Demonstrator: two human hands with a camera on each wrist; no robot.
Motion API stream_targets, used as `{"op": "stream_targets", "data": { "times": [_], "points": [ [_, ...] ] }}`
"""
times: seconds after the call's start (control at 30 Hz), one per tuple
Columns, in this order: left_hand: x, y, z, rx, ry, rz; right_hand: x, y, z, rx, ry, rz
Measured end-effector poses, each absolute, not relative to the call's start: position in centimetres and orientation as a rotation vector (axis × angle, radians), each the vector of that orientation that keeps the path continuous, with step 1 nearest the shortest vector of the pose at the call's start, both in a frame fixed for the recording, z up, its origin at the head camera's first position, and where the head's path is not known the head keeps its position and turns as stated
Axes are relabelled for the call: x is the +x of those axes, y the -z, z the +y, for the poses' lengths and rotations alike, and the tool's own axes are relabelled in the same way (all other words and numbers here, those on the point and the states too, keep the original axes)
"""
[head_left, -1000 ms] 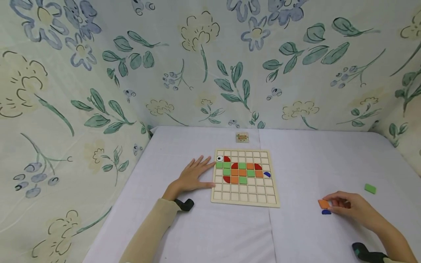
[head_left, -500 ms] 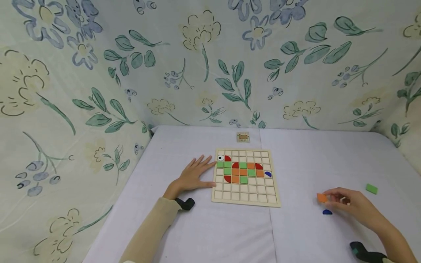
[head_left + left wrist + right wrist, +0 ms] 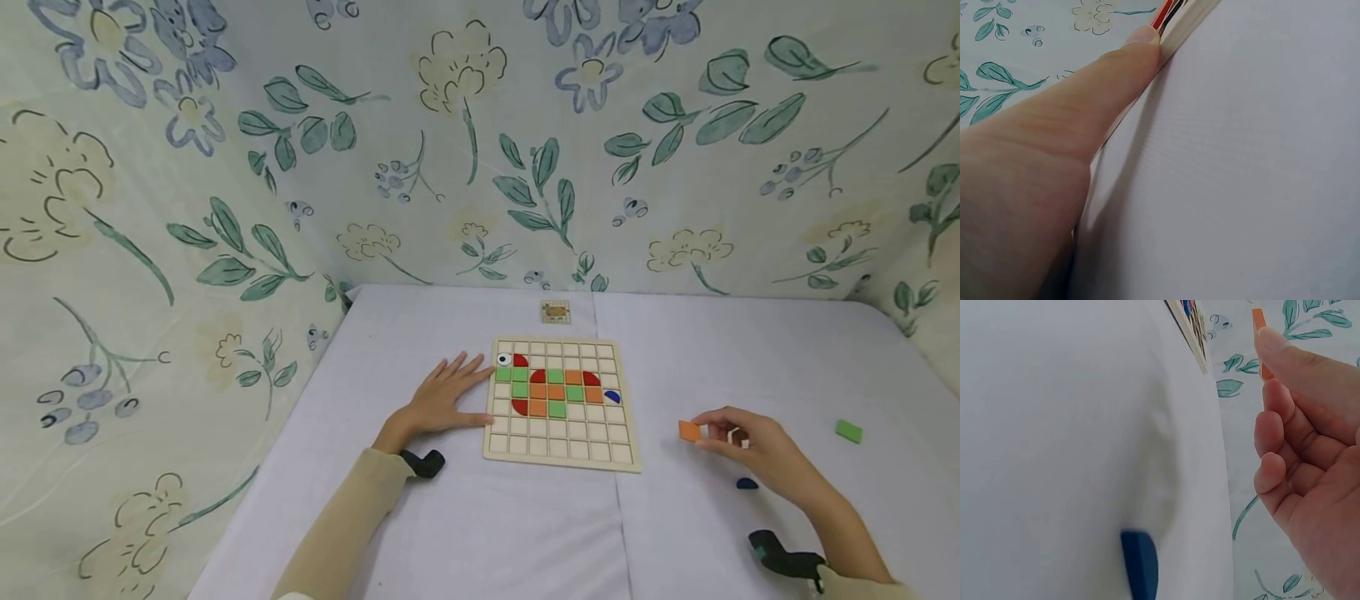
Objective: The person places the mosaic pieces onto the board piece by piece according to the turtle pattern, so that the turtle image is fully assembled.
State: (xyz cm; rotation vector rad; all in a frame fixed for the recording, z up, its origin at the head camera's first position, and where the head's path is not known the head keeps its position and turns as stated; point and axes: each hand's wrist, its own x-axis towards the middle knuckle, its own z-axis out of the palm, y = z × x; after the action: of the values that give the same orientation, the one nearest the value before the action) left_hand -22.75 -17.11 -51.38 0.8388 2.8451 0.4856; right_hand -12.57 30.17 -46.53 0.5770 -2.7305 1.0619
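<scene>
A wooden grid board (image 3: 558, 450) lies on the table, its upper rows partly filled with red, green, orange and blue pieces and a round eye piece (image 3: 504, 360). My left hand (image 3: 438, 400) rests at the board's left edge, fingers spread, thumb and fingertips touching the rim. To the right of the board my right hand (image 3: 750, 437) pinches an orange square tile (image 3: 689, 431) between thumb and fingers. In the right wrist view the orange tile (image 3: 1260, 337) is seen edge-on, above the tabletop.
A blue half-round piece (image 3: 747, 483) lies on the white cloth (image 3: 697, 533) below my right hand. Farther right is a green tile (image 3: 849, 431). Behind the board lies a small picture card (image 3: 556, 312). Floral cloth (image 3: 480, 150) hangs beyond the table's back edge.
My right hand has lifted the orange tile from beside the blue half-round piece and carried it left toward the board. The left hand stays on the board's edge.
</scene>
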Motion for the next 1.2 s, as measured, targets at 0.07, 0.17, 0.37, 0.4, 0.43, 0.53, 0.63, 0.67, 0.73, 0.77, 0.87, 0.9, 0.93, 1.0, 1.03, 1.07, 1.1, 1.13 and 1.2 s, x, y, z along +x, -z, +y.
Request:
{"op": "stream_targets", "data": {
  "times": [0.07,0.17,0.37,0.4,0.43,0.53,0.63,0.67,0.73,0.77,0.87,0.9,0.93,1.0,1.03,1.07,1.1,1.13,1.2],
  "points": [
    [-22.7,51.3,-17.1,0.839,-0.489,2.846,-13.0,46.5,29.1,0.585,-1.066,-2.729],
    [-22.7,51.3,-17.1,0.843,-0.495,2.847,-13.5,46.4,27.7,0.598,-1.083,-2.745],
    [-22.7,51.5,-17.1,0.839,-0.488,2.843,-14.4,46.0,25.0,0.599,-1.167,-2.792],
    [-22.7,51.5,-17.1,0.839,-0.484,2.844,-14.5,46.1,24.6,0.608,-1.18,-2.791],
    [-22.8,51.5,-17.1,0.84,-0.484,2.845,-14.7,46.1,24.2,0.621,-1.191,-2.786],
    [-22.8,51.5,-17.1,0.844,-0.483,2.847,-15.4,46.1,23.2,0.657,-1.208,-2.781],
    [-22.7,51.3,-17.1,0.849,-0.491,2.847,-16.1,46.3,22.2,0.678,-1.232,-2.775],
    [-22.7,51.3,-17.1,0.849,-0.495,2.846,-16.3,46.3,21.9,0.682,-1.24,-2.78],
    [-22.7,51.2,-17.1,0.848,-0.503,2.844,-16.7,46.5,21.3,0.685,-1.267,-2.787],
    [-22.7,51.2,-17.1,0.848,-0.503,2.844,-16.9,46.6,21.1,0.682,-1.28,-2.793],
    [-22.6,51.2,-17.1,0.842,-0.499,2.844,-17.3,47.0,20.3,0.658,-1.321,-2.824],
    [-22.6,51.2,-17.1,0.841,-0.499,2.844,-17.4,47.1,20.1,0.643,-1.335,-2.835],
    [-22.7,51.2,-17.1,0.838,-0.496,2.844,-17.5,47.2,19.9,0.647,-1.348,-2.839],
    [-22.7,51.3,-17.1,0.832,-0.496,2.843,-17.7,47.4,19.4,0.634,-1.377,-2.848],
    [-22.7,51.3,-17.1,0.829,-0.497,2.843,-17.8,47.4,19.2,0.634,-1.387,-2.849],
    [-22.7,51.3,-17.1,0.827,-0.501,2.841,-17.9,47.5,19.0,0.638,-1.399,-2.851],
    [-22.7,51.3,-17.1,0.828,-0.504,2.841,-18.0,47.5,18.9,0.644,-1.412,-2.851],
    [-22.7,51.3,-17.1,0.829,-0.503,2.842,-18.1,47.6,18.7,0.652,-1.42,-2.854],
    [-22.8,51.4,-17.1,0.836,-0.503,2.843,-18.3,47.7,18.5,0.654,-1.422,-2.867]
  ]
}}
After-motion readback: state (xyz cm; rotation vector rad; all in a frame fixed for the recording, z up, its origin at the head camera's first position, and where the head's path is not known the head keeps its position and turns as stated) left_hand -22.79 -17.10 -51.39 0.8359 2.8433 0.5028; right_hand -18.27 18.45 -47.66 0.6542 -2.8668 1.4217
